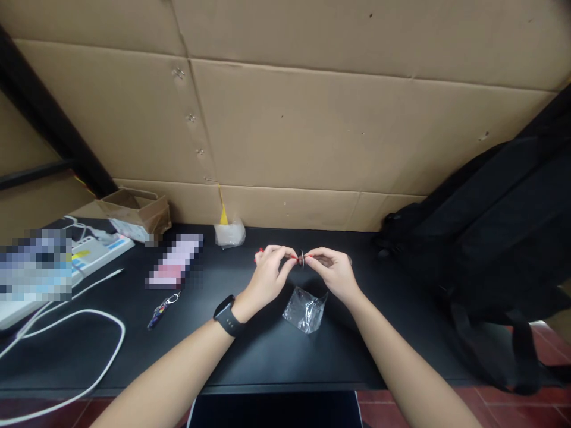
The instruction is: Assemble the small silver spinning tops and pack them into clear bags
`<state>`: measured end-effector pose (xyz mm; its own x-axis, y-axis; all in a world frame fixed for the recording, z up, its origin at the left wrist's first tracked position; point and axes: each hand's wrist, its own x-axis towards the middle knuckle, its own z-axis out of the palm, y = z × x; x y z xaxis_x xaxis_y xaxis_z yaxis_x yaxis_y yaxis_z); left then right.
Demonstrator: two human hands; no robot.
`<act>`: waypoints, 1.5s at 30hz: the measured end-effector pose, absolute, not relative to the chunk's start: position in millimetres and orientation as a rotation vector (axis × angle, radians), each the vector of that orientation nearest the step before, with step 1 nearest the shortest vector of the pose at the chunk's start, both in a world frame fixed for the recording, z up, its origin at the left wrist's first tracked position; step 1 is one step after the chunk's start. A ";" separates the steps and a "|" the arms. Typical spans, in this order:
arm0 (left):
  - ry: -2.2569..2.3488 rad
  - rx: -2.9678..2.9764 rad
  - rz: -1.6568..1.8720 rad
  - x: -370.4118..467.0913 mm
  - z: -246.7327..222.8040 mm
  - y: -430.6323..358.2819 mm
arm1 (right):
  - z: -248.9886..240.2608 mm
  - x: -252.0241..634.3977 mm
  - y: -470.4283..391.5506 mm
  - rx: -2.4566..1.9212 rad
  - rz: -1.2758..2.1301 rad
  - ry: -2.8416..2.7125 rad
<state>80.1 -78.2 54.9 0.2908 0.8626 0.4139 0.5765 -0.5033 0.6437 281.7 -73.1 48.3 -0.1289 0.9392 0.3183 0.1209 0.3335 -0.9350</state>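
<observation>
My left hand (270,273) and my right hand (332,270) meet above the black table, both pinching a small item between thumb and fingertips. Between them a thin, shiny metal ring (303,259) is seen nearly edge-on. Bits of red show at the fingertips on either side of it, and more red pokes out beyond the left hand's knuckles; its exact kind is too small to make out. Just below the hands a crumpled clear plastic bag (306,310) lies on the table. A black watch (229,315) is on my left wrist.
On the left lie a key ring with a dark charm (163,310), a blurred pinkish packet (176,261), white cables (118,339) and a power strip (102,255). An open cardboard box (138,214) and a wrapped white block (230,233) stand behind. A black backpack (491,238) fills the right.
</observation>
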 end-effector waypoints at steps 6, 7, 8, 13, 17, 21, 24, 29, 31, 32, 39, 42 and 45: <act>1.290 2.157 1.100 80.1 54.9 -77.7 | 45.3 278.9 -72.1 -0.924 1.019 -1.509; 1.288 2.151 1.113 80.1 54.9 -77.6 | 44.9 278.8 -71.7 -0.909 1.030 -1.509; 1.286 2.145 1.123 80.1 54.9 -77.5 | 44.5 278.8 -71.4 -0.900 1.037 -1.506; 1.299 2.138 1.118 80.9 55.7 -78.0 | 44.4 277.8 -72.2 -0.940 1.069 -1.444; 1.337 2.141 1.063 81.8 56.5 -78.5 | 49.4 274.9 -76.8 -0.953 1.181 -1.344; 1.338 2.172 1.039 81.8 56.1 -78.4 | 53.2 272.8 -80.5 -0.927 1.255 -1.280; 1.351 2.191 1.034 81.4 55.7 -78.2 | 53.0 272.4 -81.6 -0.922 1.316 -1.255; 1.386 2.192 1.026 81.1 57.0 -78.9 | 52.1 273.3 -81.3 -0.902 1.378 -1.279; 1.393 2.190 1.039 81.4 57.9 -79.8 | 52.3 274.1 -81.0 -0.892 1.396 -1.281; 1.393 2.192 1.044 81.4 58.2 -80.2 | 52.4 274.5 -80.9 -0.888 1.407 -1.279; 1.332 2.273 0.965 72.5 61.1 -74.7 | 54.4 277.7 -79.7 -0.906 1.357 -1.325; 1.198 2.369 0.718 65.6 66.7 -76.8 | 59.4 284.4 -77.6 -0.950 1.253 -1.382; 0.761 2.446 0.424 65.3 71.6 -91.0 | 66.7 295.4 -75.9 -1.019 1.120 -1.479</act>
